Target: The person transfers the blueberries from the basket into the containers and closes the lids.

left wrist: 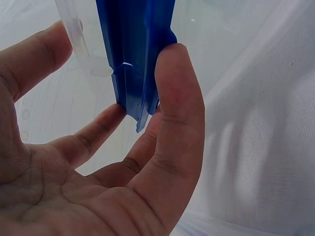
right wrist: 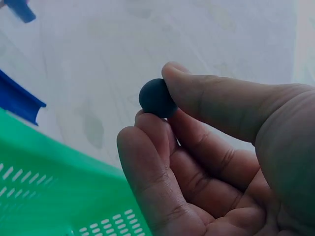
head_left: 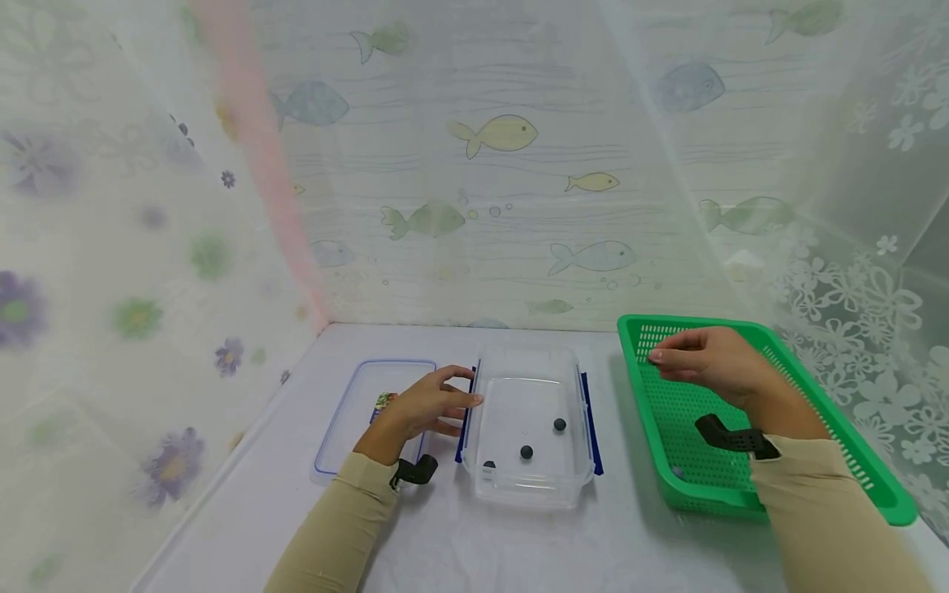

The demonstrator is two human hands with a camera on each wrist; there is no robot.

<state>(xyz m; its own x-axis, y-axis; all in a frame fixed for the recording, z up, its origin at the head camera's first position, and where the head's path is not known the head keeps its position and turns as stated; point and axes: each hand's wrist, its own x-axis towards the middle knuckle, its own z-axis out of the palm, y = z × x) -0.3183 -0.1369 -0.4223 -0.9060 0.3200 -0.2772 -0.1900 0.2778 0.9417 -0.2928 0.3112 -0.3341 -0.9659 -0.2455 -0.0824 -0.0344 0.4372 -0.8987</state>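
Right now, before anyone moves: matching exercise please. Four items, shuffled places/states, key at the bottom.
Column 1
1. Right hand
2. Left hand
3. Perforated green basket
4. Clear lid with blue edging

Column 2
A. Lying flat, left of the clear container
B. Holding a blue latch on the clear container's left side
C. Standing to the right of the clear container
D. Pinching a small dark ball

Pairs: 1-D, 2-B, 3-C, 4-A
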